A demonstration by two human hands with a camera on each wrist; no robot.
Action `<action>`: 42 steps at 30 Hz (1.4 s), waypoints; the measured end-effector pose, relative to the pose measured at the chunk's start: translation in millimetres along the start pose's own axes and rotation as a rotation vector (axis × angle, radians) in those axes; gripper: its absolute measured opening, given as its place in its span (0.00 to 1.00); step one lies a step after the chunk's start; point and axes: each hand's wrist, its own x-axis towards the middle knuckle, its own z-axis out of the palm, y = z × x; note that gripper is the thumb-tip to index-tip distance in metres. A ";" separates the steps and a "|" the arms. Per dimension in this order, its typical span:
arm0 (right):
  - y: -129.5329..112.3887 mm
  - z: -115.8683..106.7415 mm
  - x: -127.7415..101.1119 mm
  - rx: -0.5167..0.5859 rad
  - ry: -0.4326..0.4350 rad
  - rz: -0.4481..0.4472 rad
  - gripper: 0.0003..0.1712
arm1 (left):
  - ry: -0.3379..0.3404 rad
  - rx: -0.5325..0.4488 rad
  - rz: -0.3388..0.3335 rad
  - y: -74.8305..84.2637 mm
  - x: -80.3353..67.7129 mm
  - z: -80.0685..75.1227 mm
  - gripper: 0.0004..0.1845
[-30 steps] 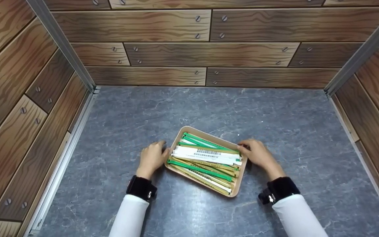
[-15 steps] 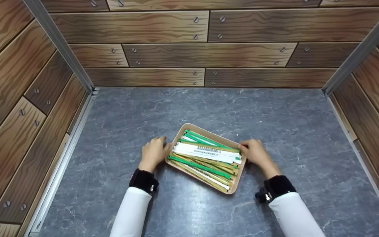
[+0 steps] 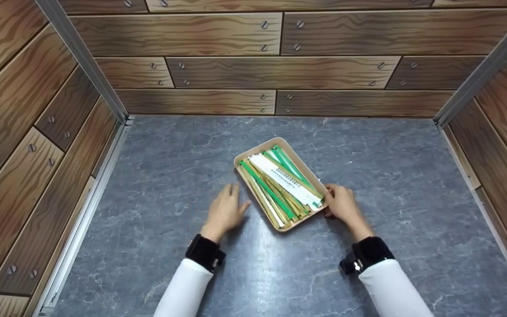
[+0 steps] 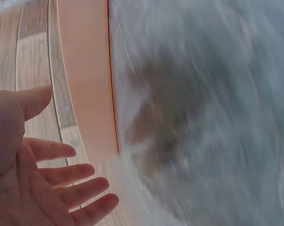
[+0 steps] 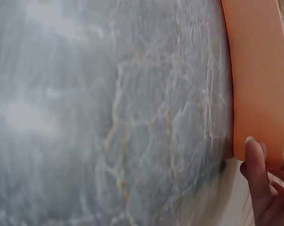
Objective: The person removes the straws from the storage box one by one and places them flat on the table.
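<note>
A shallow beige tray (image 3: 241,164) lies on the grey marble-look tabletop (image 3: 170,149), turned at a slant. It holds several long flat strips: green ones (image 3: 264,189), a white printed one (image 3: 285,179) and yellowish ones. My right hand (image 3: 339,203) grips the tray's near right corner; in the right wrist view the thumb (image 5: 256,176) lies against the tray wall (image 5: 255,80). My left hand (image 3: 229,207) hovers to the tray's left with straight spread fingers, apart from it. The left wrist view shows that open palm (image 4: 48,183) beside the tray wall (image 4: 88,84).
Wood-plank panels with screws (image 3: 280,66) wall the tabletop at the back and on both sides. Metal corner rails (image 3: 82,66) run down the left and right corners. Both arms wear white sleeves and black wrist bands (image 3: 205,253).
The tray has swung round and slid away from me, its long side now pointing far-left to near-right. My left hand came off its edge and opened; the right hand stayed on the tray.
</note>
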 end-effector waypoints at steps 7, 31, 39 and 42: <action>-3.0 4.0 -4.7 0.056 -0.029 0.029 0.26 | -0.093 -0.038 0.036 14.1 6.1 9.0 0.38; -40.3 17.8 -40.8 -0.422 -0.093 -0.231 0.12 | -0.060 -0.557 -0.044 -14.6 13.8 6.4 0.31; -62.7 19.4 -43.3 -0.588 -0.041 -0.211 0.14 | -0.057 -0.566 -0.070 -11.0 16.0 11.6 0.27; -71.4 29.0 -39.4 -0.576 -0.052 -0.250 0.11 | -0.031 -0.549 -0.086 -10.9 20.2 13.7 0.26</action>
